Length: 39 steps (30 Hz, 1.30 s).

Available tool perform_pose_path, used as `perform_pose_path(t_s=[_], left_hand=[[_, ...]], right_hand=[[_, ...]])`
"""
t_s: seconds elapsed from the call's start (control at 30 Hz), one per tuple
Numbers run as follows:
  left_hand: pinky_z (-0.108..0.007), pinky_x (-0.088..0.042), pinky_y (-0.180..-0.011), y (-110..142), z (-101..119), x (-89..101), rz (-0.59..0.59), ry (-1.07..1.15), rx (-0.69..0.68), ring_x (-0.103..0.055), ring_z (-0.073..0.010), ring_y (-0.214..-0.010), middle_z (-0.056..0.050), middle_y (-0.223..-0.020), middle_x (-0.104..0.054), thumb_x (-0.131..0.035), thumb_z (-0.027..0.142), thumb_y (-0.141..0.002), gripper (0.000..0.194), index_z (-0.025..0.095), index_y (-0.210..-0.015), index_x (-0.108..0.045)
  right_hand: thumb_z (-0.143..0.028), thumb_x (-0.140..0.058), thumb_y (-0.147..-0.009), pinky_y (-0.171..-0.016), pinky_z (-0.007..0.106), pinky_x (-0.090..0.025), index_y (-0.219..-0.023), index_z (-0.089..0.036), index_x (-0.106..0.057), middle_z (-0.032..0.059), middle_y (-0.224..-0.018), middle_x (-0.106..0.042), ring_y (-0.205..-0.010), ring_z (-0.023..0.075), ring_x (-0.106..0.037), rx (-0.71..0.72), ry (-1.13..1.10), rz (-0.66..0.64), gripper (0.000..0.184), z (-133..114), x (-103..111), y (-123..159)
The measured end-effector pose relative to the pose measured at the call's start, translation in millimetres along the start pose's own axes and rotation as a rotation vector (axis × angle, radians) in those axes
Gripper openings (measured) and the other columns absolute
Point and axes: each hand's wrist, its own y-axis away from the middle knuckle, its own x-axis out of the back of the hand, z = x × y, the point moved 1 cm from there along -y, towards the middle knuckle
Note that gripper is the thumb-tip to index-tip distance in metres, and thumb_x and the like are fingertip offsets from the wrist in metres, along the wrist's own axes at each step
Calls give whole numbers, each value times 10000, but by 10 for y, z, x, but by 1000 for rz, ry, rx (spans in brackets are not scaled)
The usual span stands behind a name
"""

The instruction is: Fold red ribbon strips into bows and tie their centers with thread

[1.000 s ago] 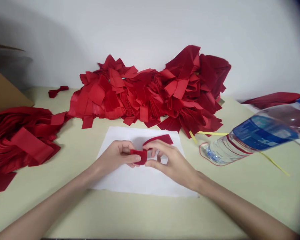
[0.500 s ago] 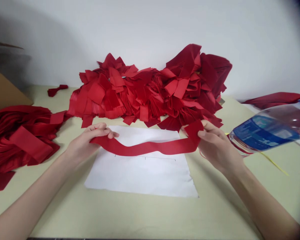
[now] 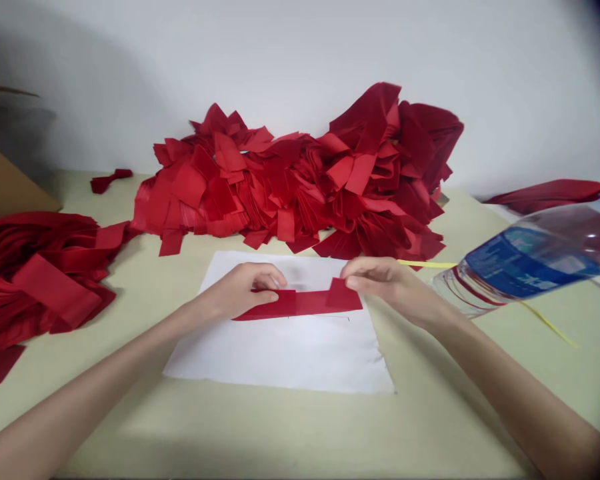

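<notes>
A red ribbon [image 3: 311, 303] lies along the upper part of a white sheet of paper [image 3: 280, 357], both of its ends folded inward. My left hand [image 3: 247, 287] pinches the left end, which is turned over toward the middle. With thumb and fingers, my right hand [image 3: 387, 283] grips the right end, whose flap stands up at a slant. Just below the ribbon, part of a thin drawn line with small tick marks shows on the paper; the rest is covered.
Behind the paper rises a large heap of red ribbon pieces [image 3: 280, 187]. Another red pile [image 3: 55, 273] lies at left, near a small red bow [image 3: 111, 180] and a cardboard box [image 3: 10, 180]. At right a plastic bottle [image 3: 535, 257] leans in, with a yellow strip [image 3: 547, 325] beneath.
Both hands have moved inward and the stretched ribbon has come down onto the paper. Its left end is now folded over toward the middle; the right end has come leftward.
</notes>
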Motion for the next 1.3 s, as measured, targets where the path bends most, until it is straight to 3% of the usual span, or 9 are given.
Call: perform_pose_path(t_s=[0.17,0.33,0.47,0.73,1.03,1.3], left_hand=[[-324,-462,-772,-112,-57,-151,48,-78,-25,-608,-178,-801,-26,-868,-659,-561,176,-709,182,208,-879,-616],[-317,-462,-714,-98,-46,-166,83,-187,-59,-578,-171,-727,-8,-833,-655,-570,190,-696,151,216,-831,-633],[-324,-460,-733,-88,-48,-179,79,-219,-81,-571,-178,-759,-9,-862,-652,-572,213,-705,159,223,-851,-634],[-372,-450,-801,29,23,-221,101,-336,-52,-567,-246,-926,-65,-1020,-624,-636,298,-666,376,226,-1030,-578],[-407,-428,-840,70,22,-297,132,-465,-119,-558,-273,-955,-54,-1045,-641,-578,200,-694,331,225,-1025,-583],[-369,-445,-771,78,90,-298,111,-507,-144,-587,-227,-822,-37,-910,-656,-562,220,-733,143,216,-871,-603]], right_hand=[[-354,-573,-761,-680,258,-424,-746,-169,-630,7,-733,-600,-681,119,-531,31,115,-161,195,66,-287,-253],[-313,-545,-786,-639,254,-421,-774,-176,-646,-2,-707,-609,-649,116,-533,67,211,-117,171,284,-476,-400],[-289,-538,-796,-638,249,-409,-764,-187,-643,-10,-695,-619,-649,115,-541,115,295,-61,150,318,-491,-419],[-256,-545,-792,-686,274,-423,-782,-204,-657,9,-747,-646,-735,146,-553,140,377,-44,124,263,-507,-397],[-233,-554,-792,-733,305,-421,-781,-229,-672,5,-711,-645,-802,175,-539,141,414,-70,119,198,-524,-346],[-234,-578,-766,-716,302,-421,-773,-218,-648,12,-734,-624,-826,180,-529,107,437,-35,72,207,-552,-345]])
